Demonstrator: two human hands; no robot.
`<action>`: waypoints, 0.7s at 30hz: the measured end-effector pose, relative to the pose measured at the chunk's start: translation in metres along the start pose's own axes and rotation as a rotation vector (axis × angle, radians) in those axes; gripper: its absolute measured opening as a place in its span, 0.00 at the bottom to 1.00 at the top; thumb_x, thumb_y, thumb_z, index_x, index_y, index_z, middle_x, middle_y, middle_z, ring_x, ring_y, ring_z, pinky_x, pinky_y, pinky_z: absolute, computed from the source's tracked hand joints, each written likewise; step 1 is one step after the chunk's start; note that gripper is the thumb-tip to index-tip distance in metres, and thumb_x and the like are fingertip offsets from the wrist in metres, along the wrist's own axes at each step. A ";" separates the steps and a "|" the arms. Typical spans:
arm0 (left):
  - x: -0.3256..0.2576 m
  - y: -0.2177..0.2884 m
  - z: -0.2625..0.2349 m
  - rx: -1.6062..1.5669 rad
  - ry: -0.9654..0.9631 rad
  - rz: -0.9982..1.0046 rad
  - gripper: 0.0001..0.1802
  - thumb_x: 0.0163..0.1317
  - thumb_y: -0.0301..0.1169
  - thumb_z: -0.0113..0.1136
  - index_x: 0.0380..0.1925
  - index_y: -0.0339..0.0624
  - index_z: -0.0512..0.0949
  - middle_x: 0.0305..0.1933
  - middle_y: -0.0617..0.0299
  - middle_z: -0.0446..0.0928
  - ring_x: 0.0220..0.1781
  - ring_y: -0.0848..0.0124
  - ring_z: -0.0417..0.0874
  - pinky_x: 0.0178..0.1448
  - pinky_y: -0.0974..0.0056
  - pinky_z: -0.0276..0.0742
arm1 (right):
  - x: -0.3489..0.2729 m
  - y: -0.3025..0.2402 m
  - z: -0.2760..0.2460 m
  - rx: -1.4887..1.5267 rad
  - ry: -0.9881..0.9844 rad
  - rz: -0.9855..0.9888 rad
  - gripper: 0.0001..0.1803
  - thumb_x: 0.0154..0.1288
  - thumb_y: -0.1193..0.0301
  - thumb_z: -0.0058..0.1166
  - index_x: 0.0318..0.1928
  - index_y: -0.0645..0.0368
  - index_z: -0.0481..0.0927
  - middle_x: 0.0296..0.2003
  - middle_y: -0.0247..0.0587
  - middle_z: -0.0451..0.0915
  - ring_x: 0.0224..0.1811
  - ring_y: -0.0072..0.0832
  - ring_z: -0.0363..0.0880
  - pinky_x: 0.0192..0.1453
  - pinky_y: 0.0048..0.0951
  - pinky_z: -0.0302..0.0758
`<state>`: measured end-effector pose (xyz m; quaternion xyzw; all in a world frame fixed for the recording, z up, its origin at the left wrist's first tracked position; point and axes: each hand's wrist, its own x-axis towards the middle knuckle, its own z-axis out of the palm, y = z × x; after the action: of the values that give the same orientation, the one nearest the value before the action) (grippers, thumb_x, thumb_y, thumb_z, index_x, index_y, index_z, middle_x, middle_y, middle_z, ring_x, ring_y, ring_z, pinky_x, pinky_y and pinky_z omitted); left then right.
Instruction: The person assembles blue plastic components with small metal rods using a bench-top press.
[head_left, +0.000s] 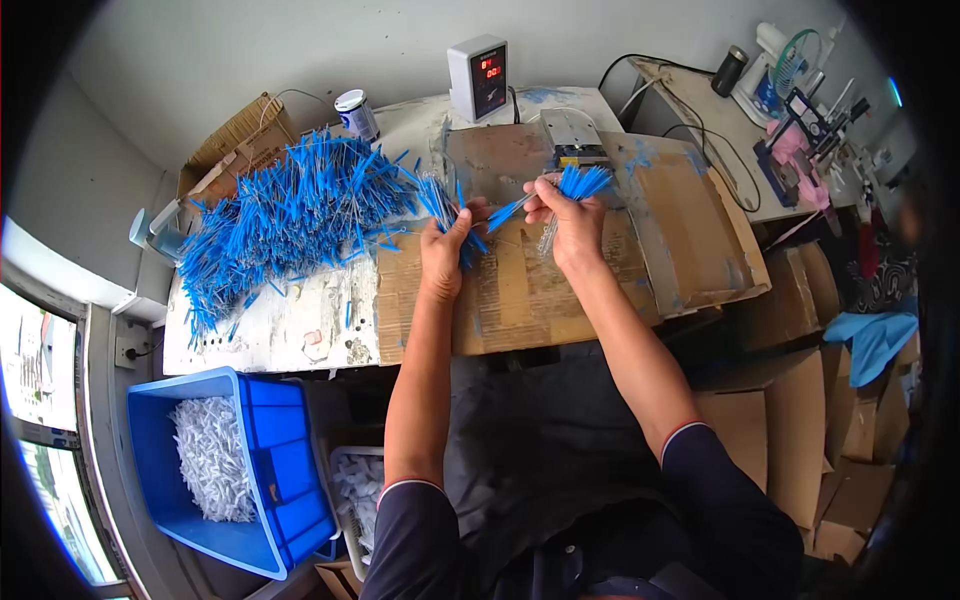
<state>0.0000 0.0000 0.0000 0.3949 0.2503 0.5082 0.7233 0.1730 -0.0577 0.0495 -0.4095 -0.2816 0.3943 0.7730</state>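
Note:
My left hand is closed round a bundle of thin blue-and-silver sticks, some of whose blue ends poke out below the fingers. To its right, my right hand grips a second bundle of such sticks, blue ends fanned out at the top. A few sticks stick out from this hand toward the left one. Both hands are above the cardboard sheet on the table. A large heap of the same sticks lies to the left. The sticks' exact kind is too small to tell.
Behind the hands stand a box with a red digital display and a metal device. A white-and-blue can and a cardboard box sit behind the heap. Below left is a blue bin of small white pieces. Cartons stand at right.

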 end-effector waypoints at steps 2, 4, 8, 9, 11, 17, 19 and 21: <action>-0.002 -0.001 0.004 0.097 -0.082 0.017 0.13 0.69 0.31 0.62 0.49 0.35 0.79 0.42 0.58 0.84 0.42 0.73 0.84 0.46 0.69 0.78 | -0.010 0.004 0.009 -0.016 -0.091 -0.015 0.04 0.64 0.77 0.63 0.38 0.65 0.82 0.33 0.45 0.85 0.26 0.24 0.82 0.27 0.24 0.80; -0.005 -0.007 0.001 0.208 -0.094 -0.012 0.12 0.70 0.32 0.62 0.47 0.36 0.79 0.40 0.59 0.83 0.40 0.72 0.84 0.46 0.67 0.79 | -0.015 0.011 0.014 -0.024 -0.109 -0.017 0.04 0.64 0.77 0.63 0.37 0.65 0.82 0.33 0.44 0.85 0.26 0.24 0.82 0.26 0.24 0.80; -0.007 -0.004 0.010 0.304 -0.128 -0.024 0.09 0.69 0.33 0.63 0.41 0.39 0.78 0.34 0.62 0.82 0.34 0.73 0.81 0.41 0.68 0.77 | -0.011 0.014 0.012 -0.022 -0.108 -0.031 0.05 0.65 0.77 0.62 0.38 0.65 0.82 0.33 0.44 0.85 0.26 0.23 0.81 0.25 0.22 0.79; -0.008 -0.004 0.010 0.319 -0.146 -0.013 0.09 0.69 0.33 0.63 0.40 0.40 0.78 0.34 0.62 0.82 0.33 0.74 0.80 0.40 0.69 0.75 | -0.009 0.014 0.012 -0.006 -0.111 -0.031 0.05 0.65 0.77 0.62 0.39 0.65 0.81 0.34 0.44 0.85 0.26 0.23 0.81 0.25 0.23 0.79; -0.006 -0.001 0.007 0.335 -0.163 -0.010 0.08 0.69 0.32 0.63 0.41 0.39 0.77 0.34 0.62 0.82 0.31 0.75 0.79 0.38 0.70 0.74 | -0.008 0.013 0.011 -0.008 -0.127 -0.010 0.05 0.65 0.76 0.62 0.39 0.65 0.81 0.34 0.44 0.85 0.26 0.23 0.81 0.25 0.23 0.79; -0.003 0.000 0.004 0.295 -0.094 0.015 0.09 0.69 0.30 0.63 0.41 0.38 0.76 0.33 0.60 0.82 0.27 0.76 0.75 0.34 0.70 0.72 | -0.016 0.006 0.000 -0.214 -0.027 -0.119 0.08 0.68 0.74 0.61 0.44 0.66 0.82 0.35 0.41 0.86 0.28 0.23 0.83 0.30 0.24 0.80; -0.004 -0.001 0.008 0.261 -0.090 0.006 0.09 0.68 0.30 0.63 0.41 0.38 0.75 0.33 0.60 0.82 0.27 0.76 0.75 0.34 0.70 0.72 | -0.024 -0.003 -0.010 -0.588 -0.099 -0.414 0.08 0.69 0.75 0.60 0.46 0.65 0.82 0.36 0.38 0.87 0.29 0.23 0.83 0.34 0.25 0.79; -0.003 0.003 0.006 0.328 -0.116 0.007 0.09 0.68 0.30 0.64 0.40 0.38 0.75 0.33 0.60 0.82 0.27 0.77 0.76 0.34 0.70 0.72 | -0.020 0.006 -0.015 -0.630 -0.140 -0.594 0.08 0.70 0.75 0.60 0.46 0.65 0.83 0.34 0.34 0.87 0.27 0.14 0.75 0.32 0.20 0.72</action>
<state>0.0023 -0.0048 0.0056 0.5370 0.2864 0.4396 0.6605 0.1715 -0.0780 0.0345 -0.4987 -0.5452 0.0766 0.6695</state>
